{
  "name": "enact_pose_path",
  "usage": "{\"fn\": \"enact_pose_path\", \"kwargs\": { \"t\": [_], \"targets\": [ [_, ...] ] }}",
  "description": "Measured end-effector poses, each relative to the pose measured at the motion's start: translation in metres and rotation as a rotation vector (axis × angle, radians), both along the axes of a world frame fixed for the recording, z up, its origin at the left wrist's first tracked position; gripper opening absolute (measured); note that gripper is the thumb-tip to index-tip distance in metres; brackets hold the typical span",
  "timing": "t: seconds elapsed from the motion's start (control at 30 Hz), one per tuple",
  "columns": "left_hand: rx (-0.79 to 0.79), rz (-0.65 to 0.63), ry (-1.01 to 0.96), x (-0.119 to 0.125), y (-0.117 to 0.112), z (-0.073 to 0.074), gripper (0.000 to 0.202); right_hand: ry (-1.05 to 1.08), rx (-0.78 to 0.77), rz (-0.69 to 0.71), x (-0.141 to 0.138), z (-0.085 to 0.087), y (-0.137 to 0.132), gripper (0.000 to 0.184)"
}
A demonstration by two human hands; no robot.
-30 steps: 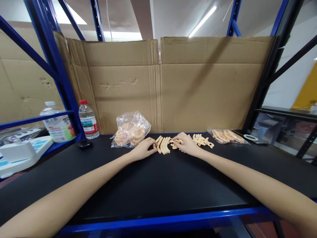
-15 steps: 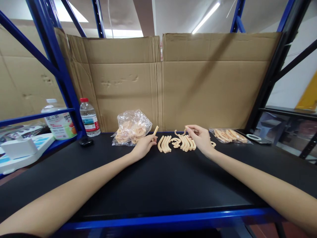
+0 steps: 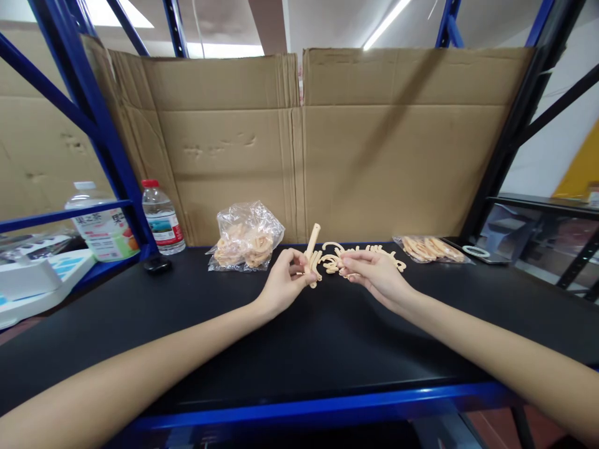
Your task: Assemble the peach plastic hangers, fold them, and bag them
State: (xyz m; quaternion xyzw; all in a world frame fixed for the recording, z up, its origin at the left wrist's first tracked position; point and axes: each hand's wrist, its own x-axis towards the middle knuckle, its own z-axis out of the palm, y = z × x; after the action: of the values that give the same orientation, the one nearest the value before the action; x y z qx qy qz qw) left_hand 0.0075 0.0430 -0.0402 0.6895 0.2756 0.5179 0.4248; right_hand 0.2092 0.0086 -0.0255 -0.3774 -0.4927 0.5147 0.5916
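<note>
My left hand [image 3: 286, 279] is closed on a beige strip [image 3: 314, 239], which stands up at a slant from the fingers and has a small hole near its top end. In my right hand [image 3: 374, 276] the fingertips are pinched on a thin beige hook [image 3: 332, 245], whose curved end shows to the left of them. Both hands are just above the table, a short gap apart. Behind and between them lie more curved beige pieces [image 3: 331, 264], partly covered by my fingers. Several beige strips [image 3: 372, 249] lie in a row past my right hand.
A clear bag of beige pieces [image 3: 244, 240] stands left of my hands. A flatter bag [image 3: 429, 248] lies to the right, beside a white ring [image 3: 476, 251]. At left are a red-capped water bottle [image 3: 162, 219] and a black object [image 3: 158, 265]. Cardboard [image 3: 224, 156] walls the back.
My left hand has moved right and toward me, raising the strip to a steeper angle. My right hand has come left and lower with the hook, so the two hands are closer together.
</note>
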Motion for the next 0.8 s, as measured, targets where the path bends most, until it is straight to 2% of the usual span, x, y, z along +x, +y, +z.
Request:
{"fn": "enact_pose_path", "kwargs": {
  "t": [0.1, 0.2, 0.3, 0.4, 0.63, 0.8],
  "targets": [
    [-0.139, -0.002, -0.110, 0.004, -0.006, 0.000, 0.049, 0.053, -0.043, 0.056, 0.000, -0.006, -0.005, 0.031],
    [-0.192, -0.031, -0.090, 0.007, -0.015, 0.000, 0.041, 0.072, -0.067, 0.109, -0.001, -0.011, -0.004, 0.040],
    [-0.168, -0.080, -0.052, 0.010, -0.023, -0.001, 0.028, 0.032, -0.086, 0.158, -0.001, -0.017, 0.001, 0.029],
    [-0.133, -0.090, -0.023, 0.011, -0.027, -0.005, 0.029, -0.016, -0.101, 0.234, 0.000, -0.020, 0.003, 0.022],
    [-0.018, -0.036, 0.048, 0.012, -0.026, -0.008, 0.023, -0.044, -0.146, 0.405, -0.001, -0.012, -0.003, 0.022],
    [-0.017, -0.038, 0.089, 0.011, -0.027, -0.009, 0.022, -0.053, -0.188, 0.439, 0.000, -0.013, -0.003, 0.023]
  ]
}}
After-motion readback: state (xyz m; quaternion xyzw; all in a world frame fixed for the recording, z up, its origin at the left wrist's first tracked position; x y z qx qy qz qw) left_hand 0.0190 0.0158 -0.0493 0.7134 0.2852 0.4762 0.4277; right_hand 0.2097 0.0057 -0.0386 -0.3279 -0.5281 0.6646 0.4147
